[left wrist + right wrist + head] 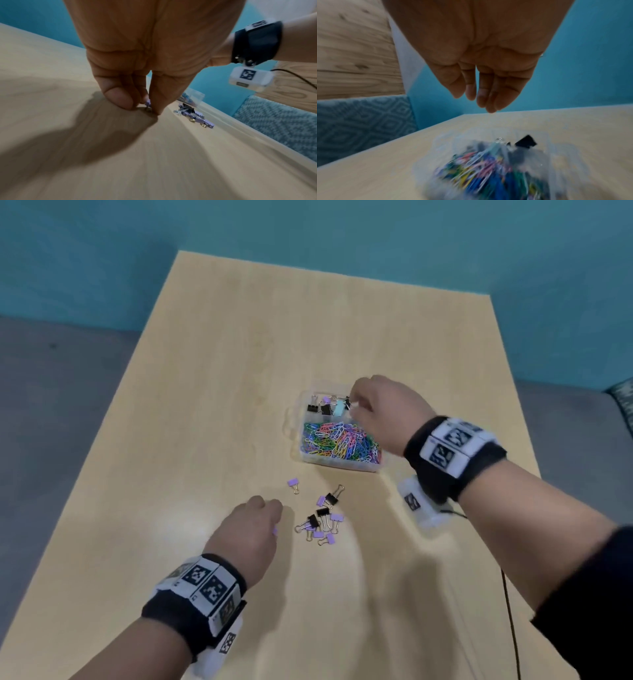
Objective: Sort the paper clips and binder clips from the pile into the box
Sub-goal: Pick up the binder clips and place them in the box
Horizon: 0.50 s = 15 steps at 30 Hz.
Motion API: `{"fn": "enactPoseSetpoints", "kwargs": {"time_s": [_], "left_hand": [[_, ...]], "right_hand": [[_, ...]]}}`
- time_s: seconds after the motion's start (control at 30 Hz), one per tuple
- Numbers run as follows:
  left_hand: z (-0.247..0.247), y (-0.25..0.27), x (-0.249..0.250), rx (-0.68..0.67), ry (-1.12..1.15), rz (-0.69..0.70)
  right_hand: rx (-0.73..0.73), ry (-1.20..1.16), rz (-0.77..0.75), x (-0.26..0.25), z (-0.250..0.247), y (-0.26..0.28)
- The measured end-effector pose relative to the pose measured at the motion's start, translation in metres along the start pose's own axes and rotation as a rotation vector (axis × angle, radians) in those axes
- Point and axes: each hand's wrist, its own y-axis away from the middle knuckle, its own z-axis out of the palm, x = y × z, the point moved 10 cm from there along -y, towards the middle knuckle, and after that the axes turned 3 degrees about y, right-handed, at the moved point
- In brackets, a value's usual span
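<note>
A clear plastic box (pixel 295 436) stands mid-table. Its near compartment is full of coloured paper clips (pixel 342 441); its far compartment holds several binder clips (pixel 325 405). My right hand (pixel 358 405) hovers over the far compartment, and in the right wrist view its fingers (pixel 489 97) hang loosely with nothing in them above a black binder clip (pixel 526 141). A pile of purple and black binder clips (pixel 322 518) lies in front of the box. Left of the pile, my left hand (pixel 274 525) pinches a small purple binder clip (pixel 147 103) against the table between thumb and finger.
One purple binder clip (pixel 293 483) lies apart, between the pile and the box. The wooden table (pixel 205 405) reaches a teal wall at the back. A black cable (pixel 510 611) runs off my right wrist near the table's right edge.
</note>
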Motion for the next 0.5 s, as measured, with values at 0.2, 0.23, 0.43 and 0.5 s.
{"fn": "enactPoseSetpoints", "kwargs": {"time_s": [0.2, 0.23, 0.43, 0.5], "left_hand": [[0.006, -0.003, 0.013, -0.015, -0.108, 0.047], [0.007, -0.003, 0.016, -0.02, -0.124, 0.05], [-0.009, -0.013, -0.004, 0.109, 0.522, -0.205], [-0.003, -0.018, -0.013, 0.123, 0.972, -0.368]], "right_hand": [[-0.239, 0.086, -0.134, -0.025, 0.079, 0.079], [-0.243, 0.115, -0.151, -0.027, 0.088, 0.083], [-0.259, 0.179, -0.178, -0.036, 0.12, 0.079], [-0.258, 0.192, -0.181, -0.039, 0.121, 0.076]]}}
